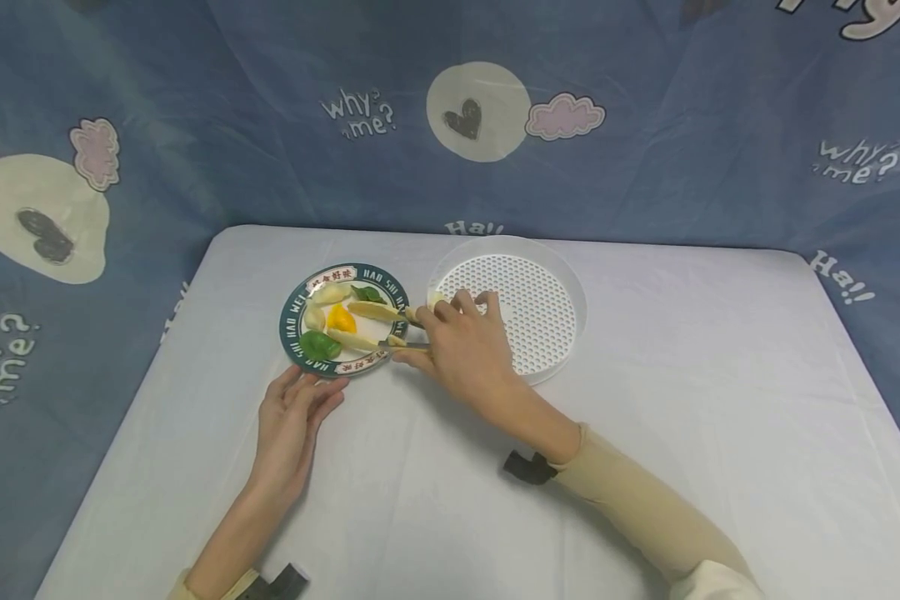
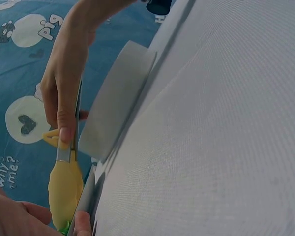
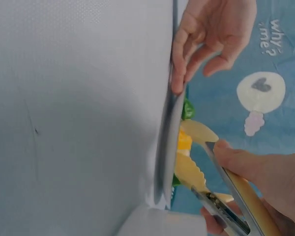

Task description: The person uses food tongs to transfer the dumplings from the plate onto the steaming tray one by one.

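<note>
My right hand (image 1: 468,346) grips metal tongs (image 3: 219,204) with pale yellow scalloped tips. The tips are spread over the plate (image 1: 294,312), a white one with a green lettered rim, on either side of a small yellow pepper-like piece (image 1: 341,318). Also on the plate lie a green pepper-like piece (image 1: 319,346), a darker green piece (image 1: 368,294) and pale clove-like pieces (image 1: 331,293). At the plate's near left edge, my left hand (image 1: 288,425) touches the rim with its fingertips, the thumb held apart in the right wrist view.
Right of the plate stands a round white perforated tray (image 1: 566,283) with a raised wall, partly covered by my right hand. A small pale piece (image 1: 437,297) shows at its left side. White cloth covers the table (image 1: 645,375); a blue printed curtain (image 1: 270,150) hangs behind.
</note>
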`<state>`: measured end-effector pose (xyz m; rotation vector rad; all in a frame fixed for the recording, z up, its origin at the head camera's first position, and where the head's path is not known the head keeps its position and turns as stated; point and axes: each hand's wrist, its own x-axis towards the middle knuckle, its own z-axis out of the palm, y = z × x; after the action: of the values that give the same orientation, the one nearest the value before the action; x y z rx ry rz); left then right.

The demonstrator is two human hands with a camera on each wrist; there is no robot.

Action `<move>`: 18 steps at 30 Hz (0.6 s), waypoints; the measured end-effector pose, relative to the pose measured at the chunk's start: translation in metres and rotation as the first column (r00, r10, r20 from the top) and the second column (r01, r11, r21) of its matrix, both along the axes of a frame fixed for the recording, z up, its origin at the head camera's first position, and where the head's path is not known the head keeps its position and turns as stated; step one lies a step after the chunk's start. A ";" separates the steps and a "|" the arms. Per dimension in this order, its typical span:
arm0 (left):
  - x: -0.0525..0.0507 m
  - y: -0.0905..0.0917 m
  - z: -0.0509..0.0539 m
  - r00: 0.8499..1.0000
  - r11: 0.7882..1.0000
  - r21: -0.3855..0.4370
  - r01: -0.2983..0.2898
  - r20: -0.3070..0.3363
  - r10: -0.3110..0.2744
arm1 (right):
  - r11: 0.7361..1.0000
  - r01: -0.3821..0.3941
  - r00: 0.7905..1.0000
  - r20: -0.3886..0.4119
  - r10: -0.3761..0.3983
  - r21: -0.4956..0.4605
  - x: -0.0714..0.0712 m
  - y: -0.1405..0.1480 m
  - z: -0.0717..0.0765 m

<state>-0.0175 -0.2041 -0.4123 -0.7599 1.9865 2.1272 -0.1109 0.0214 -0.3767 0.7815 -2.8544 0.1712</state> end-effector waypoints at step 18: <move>-0.001 0.000 0.000 1.000 1.000 -0.003 -0.002 -0.003 0.002 | 1.000 -0.014 0.994 -0.106 0.013 -0.007 0.001 -0.002 -0.006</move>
<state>-0.0181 -0.2037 -0.4122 -0.7603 1.9916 2.1280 -0.1094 0.0192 -0.3824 0.7843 -2.7477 0.1378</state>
